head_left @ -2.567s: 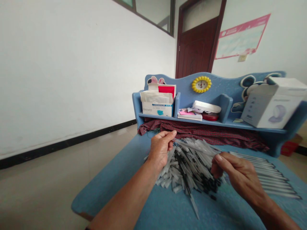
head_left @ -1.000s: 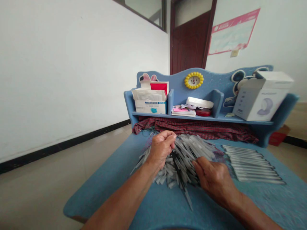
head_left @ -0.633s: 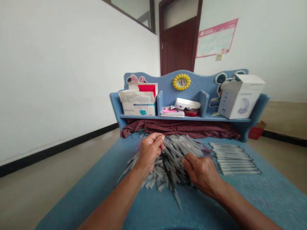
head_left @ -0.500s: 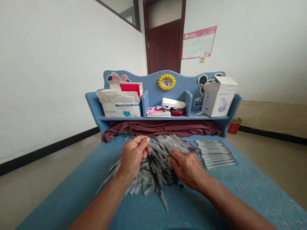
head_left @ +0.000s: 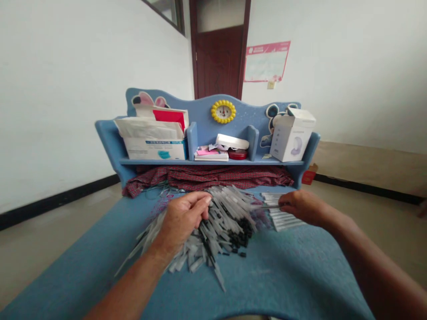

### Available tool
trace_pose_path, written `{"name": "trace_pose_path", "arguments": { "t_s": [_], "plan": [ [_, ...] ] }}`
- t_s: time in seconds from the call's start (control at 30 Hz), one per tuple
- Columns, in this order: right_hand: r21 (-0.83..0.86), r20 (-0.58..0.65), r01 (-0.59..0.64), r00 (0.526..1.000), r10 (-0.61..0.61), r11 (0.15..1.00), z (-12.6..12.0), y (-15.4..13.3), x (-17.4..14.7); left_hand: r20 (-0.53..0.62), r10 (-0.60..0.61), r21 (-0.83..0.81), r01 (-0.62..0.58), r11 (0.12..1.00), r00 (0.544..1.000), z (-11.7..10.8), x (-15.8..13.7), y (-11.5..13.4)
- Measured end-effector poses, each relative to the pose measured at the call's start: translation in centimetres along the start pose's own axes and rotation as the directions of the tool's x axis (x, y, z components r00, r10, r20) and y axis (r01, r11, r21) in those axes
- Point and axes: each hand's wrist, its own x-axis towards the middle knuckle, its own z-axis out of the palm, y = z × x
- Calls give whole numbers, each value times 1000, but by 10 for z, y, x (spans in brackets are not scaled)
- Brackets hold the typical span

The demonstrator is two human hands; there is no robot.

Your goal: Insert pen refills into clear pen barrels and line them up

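At a blue surface (head_left: pixel 267 280), a person's right hand (head_left: pixel 289 203) grips one end of a slender, pen-like tube (head_left: pixel 267 206), its free end pointing left, above a row of similar tubes (head_left: pixel 287 223) laid side by side. The left hand (head_left: pixel 183 218) is drawn in with thumb and fingers pinched together over a loose pile of translucent tubes (head_left: pixel 228 204), though whether it holds one cannot be made out. Small black pieces (head_left: pixel 243 232) lie at the pile's right edge, and a checked cloth (head_left: pixel 216 176) stretches behind it, beneath a blue shelf (head_left: pixel 213 163).
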Motion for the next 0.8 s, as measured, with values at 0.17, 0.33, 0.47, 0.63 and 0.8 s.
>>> {"name": "trace_pose_path", "arguments": {
  "t_s": [0.17, 0.33, 0.47, 0.63, 0.8],
  "plan": [
    [5, -1, -58, 998, 58, 998, 31, 56, -25, 54, 43, 102, -48, 994, 998, 1, -2, 1],
    [17, -81, -65, 995, 66, 998, 48, 76, -38, 89, 93, 170, -107, 980, 992, 6, -4, -2],
    [4, -136, -38, 990, 38, 999, 52, 78, -33, 128, 136, 215, -161, 963, 982, 8, -4, -7],
    [-50, -138, -20, 990, 13, 999, 60, 75, -25, 129, 132, 226, -159, 961, 983, 7, -4, -10],
    [-143, -170, -47, 985, 22, 989, 68, 76, -25, 113, 117, 229, -141, 963, 987, 6, -4, -6]
  ]
}}
